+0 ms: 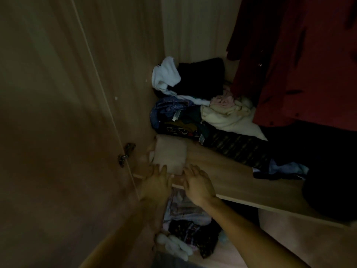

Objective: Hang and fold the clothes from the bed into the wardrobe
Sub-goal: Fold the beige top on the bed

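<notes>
The folded cloth [170, 153] is pale pinkish-tan. It looks flat and neat, like a small square. It lies on the wardrobe shelf [222, 171], in the front left corner, right by the side wall.

Both hands are at its near edge. The left hand [154, 182] has its fingers out flat, with the tips on the cloth. The right hand [197, 182] is flat too, and it rests at the cloth's near right corner and on the front lip of the shelf. Neither hand is holding anything.

To the right of the cloth there is bare wood along the front of the shelf. Behind it is a messy pile of clothes [193, 105], white, black, blue and cream. A dark striped cloth [237, 147] spills forward toward the front edge. A red garment [309, 64] hangs on the right. The wardrobe door [58, 113] stands open on the left, with its hinge [126, 153] near the cloth. More clothes [189, 229] lie on the level below.
</notes>
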